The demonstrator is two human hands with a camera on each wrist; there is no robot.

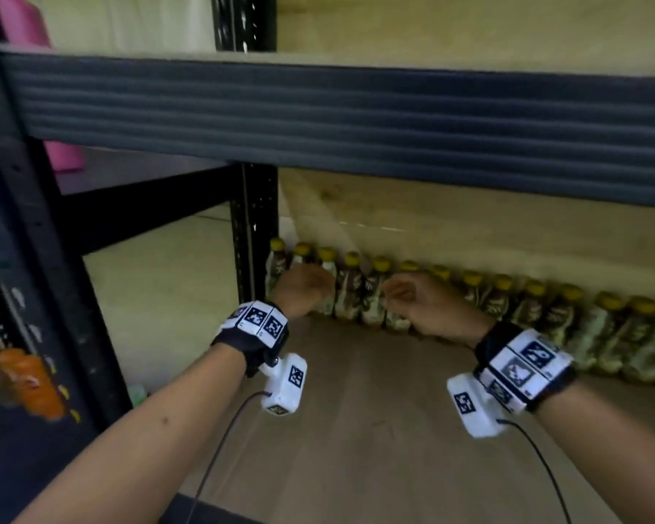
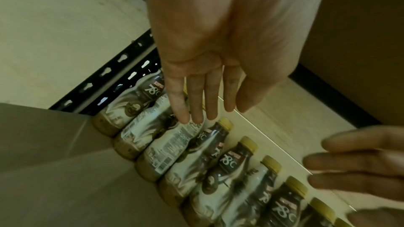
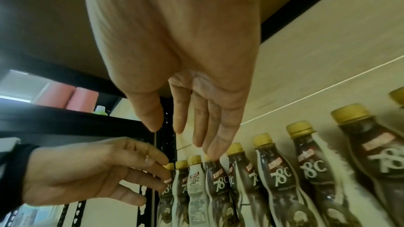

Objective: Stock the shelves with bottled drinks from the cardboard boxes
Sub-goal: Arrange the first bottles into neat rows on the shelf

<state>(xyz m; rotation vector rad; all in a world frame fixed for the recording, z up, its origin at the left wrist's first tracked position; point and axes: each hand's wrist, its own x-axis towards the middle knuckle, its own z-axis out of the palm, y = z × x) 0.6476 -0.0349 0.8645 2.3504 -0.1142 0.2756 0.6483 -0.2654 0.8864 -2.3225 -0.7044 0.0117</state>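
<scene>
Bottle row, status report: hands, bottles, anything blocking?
Left hand and right hand both open, holding nothing, at the row's left end. Bottle row upright along the back of the shelf. Nothing blocking.

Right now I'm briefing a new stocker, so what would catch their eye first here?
A long row of brown coffee bottles with yellow caps lines the back of the wooden shelf board. Both hands reach toward its left end: left hand, right hand, fingers relaxed, holding nothing. A dark ribbed metal beam crosses overhead.
</scene>
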